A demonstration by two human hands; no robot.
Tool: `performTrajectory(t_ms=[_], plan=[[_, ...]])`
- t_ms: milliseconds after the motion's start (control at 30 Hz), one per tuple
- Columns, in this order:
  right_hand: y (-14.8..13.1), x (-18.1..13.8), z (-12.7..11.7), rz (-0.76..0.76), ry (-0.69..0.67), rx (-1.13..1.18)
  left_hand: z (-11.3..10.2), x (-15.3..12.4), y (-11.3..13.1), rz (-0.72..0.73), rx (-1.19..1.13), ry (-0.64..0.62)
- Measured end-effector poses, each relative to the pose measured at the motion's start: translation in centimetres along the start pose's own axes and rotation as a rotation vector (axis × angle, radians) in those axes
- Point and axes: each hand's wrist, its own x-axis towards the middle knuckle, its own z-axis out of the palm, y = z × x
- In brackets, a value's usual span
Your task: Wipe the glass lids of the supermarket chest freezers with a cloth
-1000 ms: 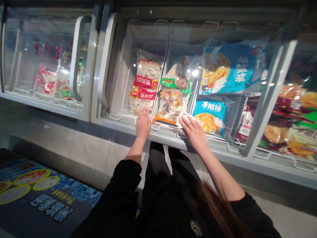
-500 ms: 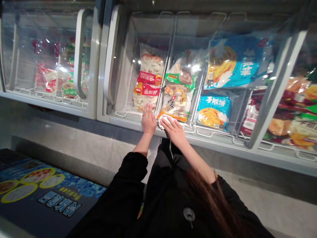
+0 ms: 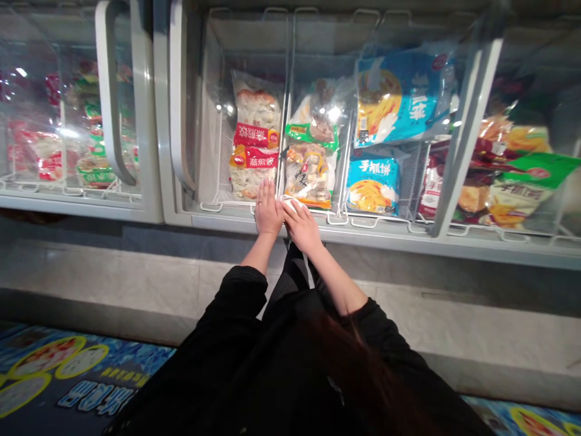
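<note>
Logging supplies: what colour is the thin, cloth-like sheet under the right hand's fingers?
White; the sheet shows best in the head view.

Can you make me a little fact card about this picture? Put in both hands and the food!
Left hand: flat, by the freezer's front edge; nearest the red-banded bag
Right hand: close beside the left, fingers over a white cloth (or maybe tissue)
Middle food: orange-edged bag, right of the red-banded one
Blue food: big bag, with a small blue bag nearer the person
Handle: pale, left of the food
Sleeves: black
</note>
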Motion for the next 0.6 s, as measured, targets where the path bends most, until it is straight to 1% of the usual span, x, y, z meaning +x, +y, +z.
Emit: performTrajectory(t_ms=[67,167,233,333,400,467,533,600], plan=[[1.4,-1.9,-0.3,0.012,0.015,-0.018,-0.1,-0.1,0.0,0.016,-0.013,-0.007],[4.1,-3.9,-1.0,0.136,0.097,-0.040,-0.2,-0.2,0.3,0.043,0.003,-0.017],[5.1,-3.9,-1.2,0.226,0.158,-0.041,-0.2,-0.2,0.6,0.071,0.031,-0.046],[5.0,-2.7,-0.9,0.287,0.213,-0.027,-0.3,-0.3,1.1,0.135,0.084,-0.110],[4.3,-2.2,-0.6,0.253,0.210,-0.023,-0.5,-0.3,1.3,0.169,0.117,-0.142],[3.8,-2.8,-0.4,0.173,0.167,-0.027,-0.7,-0.3,1.5,0.199,0.141,-0.166],[3.8,-4.4,-0.5,0.114,0.115,-0.038,-1.0,-0.4,1.7,0.242,0.155,-0.192],[4.6,-6.3,-0.9,0.124,0.091,-0.050,-1.2,-0.5,1.9,0.310,0.166,-0.230]])
